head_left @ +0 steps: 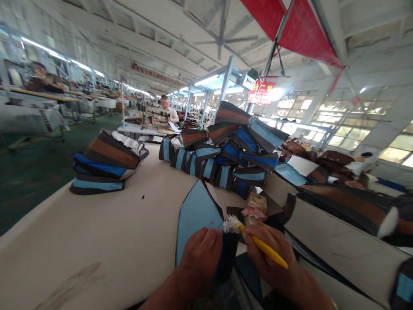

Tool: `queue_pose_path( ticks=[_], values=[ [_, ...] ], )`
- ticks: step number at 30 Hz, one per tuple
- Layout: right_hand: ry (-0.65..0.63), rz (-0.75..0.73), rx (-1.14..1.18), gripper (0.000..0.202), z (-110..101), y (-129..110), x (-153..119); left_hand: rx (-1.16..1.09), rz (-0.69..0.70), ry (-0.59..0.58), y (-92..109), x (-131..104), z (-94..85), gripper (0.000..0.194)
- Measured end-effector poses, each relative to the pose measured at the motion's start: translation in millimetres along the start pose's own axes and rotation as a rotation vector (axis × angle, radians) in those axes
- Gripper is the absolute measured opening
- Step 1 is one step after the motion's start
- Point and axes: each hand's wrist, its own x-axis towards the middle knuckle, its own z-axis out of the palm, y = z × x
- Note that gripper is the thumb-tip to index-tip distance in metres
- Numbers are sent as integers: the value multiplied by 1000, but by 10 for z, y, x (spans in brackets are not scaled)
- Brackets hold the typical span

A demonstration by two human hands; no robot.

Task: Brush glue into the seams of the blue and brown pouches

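Observation:
In the head view, my right hand (271, 247) is closed around a yellow-handled brush (267, 249) with frayed white bristles. The bristles meet the edge of a light blue panel with a dark border (195, 206), close to my left fingertips. My left hand (203, 254) presses on this panel with its fingers curled and closed over its near part. Just beyond my right hand stands a small container (257, 203), with pink cloth or paper around its neck. Dark pieces lie under and beside my hands.
The pale table (129, 241) holds a stack of brown, blue and grey pieces (106, 161) at left and a large heap (226, 148) at the back. More brown-striped pieces (348, 200) lie to the right. A person (167, 114) sits at a machine farther back.

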Motion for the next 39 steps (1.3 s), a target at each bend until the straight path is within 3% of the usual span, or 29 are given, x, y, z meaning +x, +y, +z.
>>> queue_pose_path(
  ticks=[3,7,11,14,17,22,27,30,32,34,39],
  values=[
    [-60,20,26,12,-61,34,3,-8,3,-2,26,19,-1,12],
    [-163,-82,42,11,-93,-19,57,-20,7,20,47,35,-14,15],
    [-145,-55,36,14,-44,-2,21,-33,9,18,55,21,-14,16],
    [-202,-75,79,13,0,19,-35,-64,20,9,59,-3,4,16],
    [-97,-28,14,12,-20,34,-70,-59,37,9,45,-31,5,14],
    [169,335,80,11,-150,-25,-107,-52,56,78,-194,-160,-79,12],
    [379,661,503,10,-70,-184,-216,-85,-243,133,-737,-445,-268,3],
    [429,777,636,14,64,-259,-292,-41,-541,214,-870,-642,-404,13],
    [431,829,713,17,149,-310,-311,-24,-719,261,-801,-786,-466,17],
    [429,863,780,19,217,-372,-299,-40,-806,276,-647,-937,-491,13],
    [443,889,885,20,323,-536,-231,-161,-747,194,-271,-1207,-484,12]
  ],
)
